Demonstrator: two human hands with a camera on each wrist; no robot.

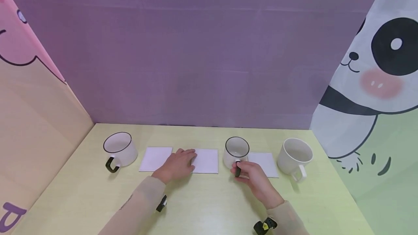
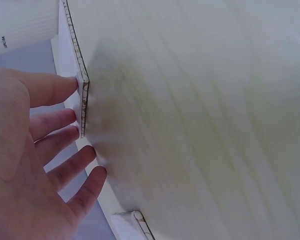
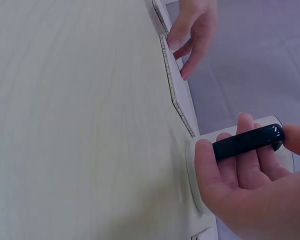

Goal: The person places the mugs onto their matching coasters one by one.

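Note:
My right hand (image 1: 256, 182) pinches the black handle (image 3: 247, 141) of a white mug (image 1: 230, 158) with a dark rim. The mug stands upright between two flat white square boards. My left hand (image 1: 177, 165) lies over the left edge of the middle board (image 1: 206, 161), its thumb at the near corner and fingertips along that side. In the left wrist view, the fingers (image 2: 57, 120) are extended and loosely spread at the board's edge. To the left is another white board (image 1: 156, 158), partly behind the left hand; the right board (image 1: 265, 164) is partly hidden by the right hand.
At the left of the pale wooden table (image 1: 202, 206) stands a white mug (image 1: 125, 155) with a dark rim and black handle. An all-white mug (image 1: 292, 159) stands at the right. A purple backdrop (image 1: 202, 57) and printed side panels surround the table.

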